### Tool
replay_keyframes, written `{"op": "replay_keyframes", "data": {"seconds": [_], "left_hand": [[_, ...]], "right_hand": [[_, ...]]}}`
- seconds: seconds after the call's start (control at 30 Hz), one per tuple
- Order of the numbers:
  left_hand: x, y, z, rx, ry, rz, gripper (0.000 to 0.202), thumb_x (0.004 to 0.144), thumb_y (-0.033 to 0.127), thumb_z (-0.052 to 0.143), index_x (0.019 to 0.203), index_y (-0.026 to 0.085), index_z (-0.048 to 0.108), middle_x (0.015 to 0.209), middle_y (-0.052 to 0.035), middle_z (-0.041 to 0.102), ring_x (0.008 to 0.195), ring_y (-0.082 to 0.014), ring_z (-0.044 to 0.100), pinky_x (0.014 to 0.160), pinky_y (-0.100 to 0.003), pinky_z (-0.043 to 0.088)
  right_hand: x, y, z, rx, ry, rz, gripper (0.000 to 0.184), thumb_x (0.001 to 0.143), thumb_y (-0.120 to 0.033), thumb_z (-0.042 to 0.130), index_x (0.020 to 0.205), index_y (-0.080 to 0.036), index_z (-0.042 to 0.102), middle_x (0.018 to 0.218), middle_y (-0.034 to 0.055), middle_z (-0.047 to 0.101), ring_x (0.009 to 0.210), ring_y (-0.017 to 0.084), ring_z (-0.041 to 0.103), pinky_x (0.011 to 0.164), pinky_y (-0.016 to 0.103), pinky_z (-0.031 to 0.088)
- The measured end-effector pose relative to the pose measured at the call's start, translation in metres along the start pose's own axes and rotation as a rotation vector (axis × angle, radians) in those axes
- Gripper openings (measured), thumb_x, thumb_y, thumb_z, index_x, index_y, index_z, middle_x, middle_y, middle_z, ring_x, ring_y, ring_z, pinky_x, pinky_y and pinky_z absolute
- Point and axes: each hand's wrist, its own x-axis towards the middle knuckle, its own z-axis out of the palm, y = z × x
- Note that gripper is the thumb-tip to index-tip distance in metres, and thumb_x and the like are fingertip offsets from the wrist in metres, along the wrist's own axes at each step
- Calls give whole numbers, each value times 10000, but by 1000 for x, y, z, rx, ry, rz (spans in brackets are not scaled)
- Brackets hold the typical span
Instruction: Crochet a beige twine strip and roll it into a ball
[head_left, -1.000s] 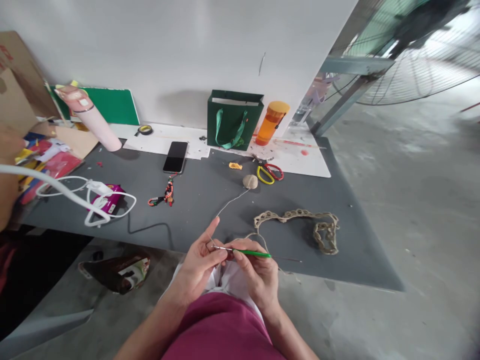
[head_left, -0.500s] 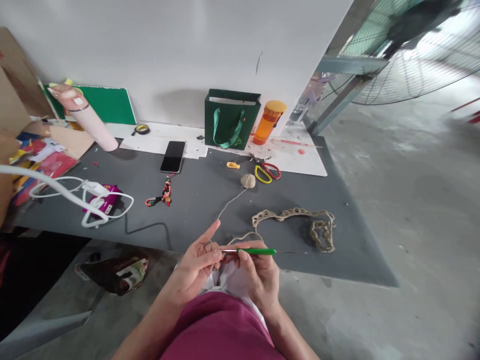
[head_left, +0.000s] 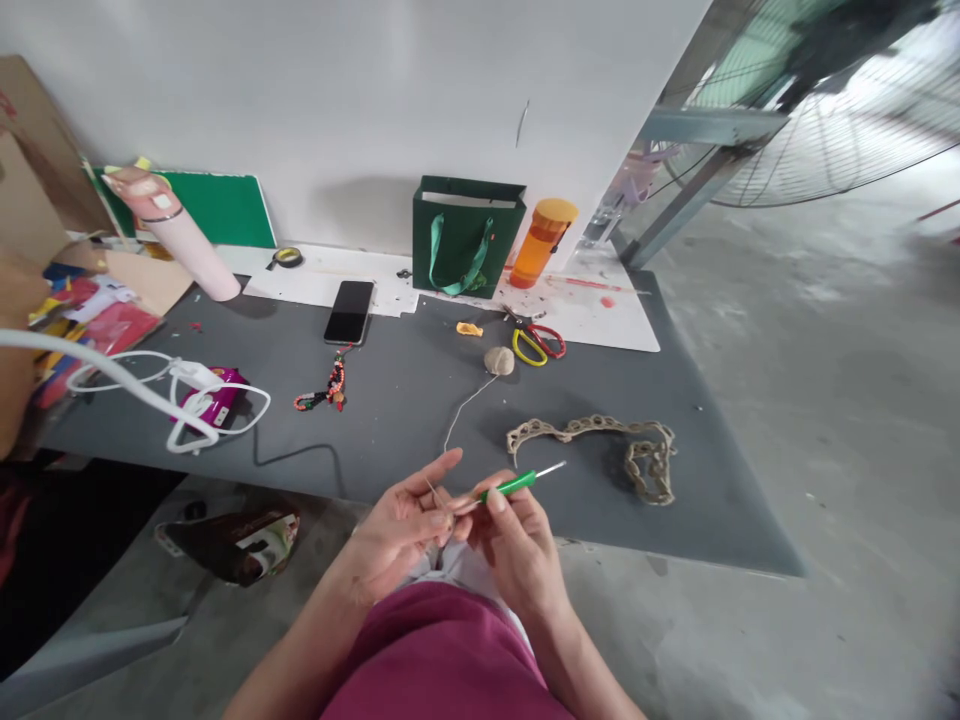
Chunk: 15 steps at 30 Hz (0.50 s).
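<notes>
Green crochet hook (head_left: 510, 486) slanting up and rightward, gripped in right hand (head_left: 521, 545), left hand (head_left: 397, 530) pinching twine (head_left: 469, 403)

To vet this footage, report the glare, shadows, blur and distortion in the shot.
Head view: wide-lens distortion bends the grey table's edges; glare washes out the fan; the green crochet hook looks sharp; the green bag casts a soft shadow on the wall.

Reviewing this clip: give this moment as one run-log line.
left hand: holds twine | right hand: grips crochet hook | nearby: twine ball, crocheted strip
</notes>
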Motion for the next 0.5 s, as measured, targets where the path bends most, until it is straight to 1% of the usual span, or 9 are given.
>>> {"op": "replay_keyframes", "data": {"seconds": [0.07, 0.13, 0.23, 0.3, 0.37, 0.4, 0.43, 0.47, 0.5], "left_hand": [[1, -2, 2, 46, 45, 42, 608, 660, 191, 924, 1233, 300, 752, 732, 29, 619, 621, -85, 493, 657, -258, 420], [2, -4, 3, 112, 86, 96, 629, 660, 227, 931, 1251, 324, 739, 775, 26, 623, 651, -88, 506, 646, -248, 426], [4, -4, 3, 266, 161, 241, 678, 750, 356, 872, 1385, 286, 644, 709, 40, 580, 643, -95, 505, 631, -238, 439], [3, -3, 4, 399, 222, 325, 696, 824, 408, 798, 1460, 247, 567, 674, 47, 565, 632, -98, 503, 635, -235, 455], [1, -2, 5, 533, 277, 381, 675, 864, 406, 749, 1482, 228, 541, 697, 36, 594, 647, -104, 524, 649, -231, 478], [0, -2, 7, 594, 301, 410, 659, 875, 398, 733, 1481, 222, 542, 725, 25, 621, 664, -109, 545, 660, -230, 492], [-1, -2, 7, 646, 323, 445, 644, 883, 390, 721, 1478, 218, 546, 751, 14, 646, 678, -114, 567, 667, -228, 505], [-2, -1, 8, 686, 347, 488, 630, 889, 383, 710, 1475, 217, 549, 769, 6, 667, 684, -118, 588, 670, -227, 516], [-1, 1, 7, 715, 376, 538, 621, 895, 377, 701, 1475, 218, 549, 774, 2, 682, 685, -121, 604, 673, -228, 526]], "right_hand": [[1, 6, 1, -12, 11, -24, 288, 824, -487, 795, 849, -219, 692, 728, 25, 752, 492, 135, 629, 465, 251, 506], [1, 12, 0, -34, 41, -42, 262, 822, -472, 804, 863, -223, 734, 761, 30, 756, 529, 130, 631, 521, 259, 536], [4, 14, -3, -119, 46, -96, 196, 874, -438, 762, 885, -242, 766, 784, 35, 740, 663, 159, 671, 632, 286, 571], [6, 13, -2, -214, 35, -176, 181, 884, -423, 751, 857, -245, 770, 883, 57, 726, 829, 195, 687, 747, 320, 581], [9, 13, 1, -247, 45, -211, 203, 888, -449, 736, 886, -247, 759, 1034, 76, 703, 953, 214, 673, 806, 331, 577], [9, 13, 4, -229, 39, -188, 235, 892, -476, 724, 963, -254, 745, 1092, 80, 692, 952, 210, 672, 786, 322, 578], [9, 14, 6, -200, 12, -133, 300, 898, -510, 705, 1064, -261, 717, 1114, 81, 688, 902, 195, 676, 734, 304, 576], [9, 15, 8, -175, -42, -56, 383, 902, -548, 684, 1157, -262, 676, 1078, 77, 697, 807, 173, 674, 655, 280, 560], [9, 16, 9, -168, -125, 37, 462, 899, -583, 669, 1218, -250, 641, 980, 63, 710, 683, 149, 649, 564, 253, 521]]}}
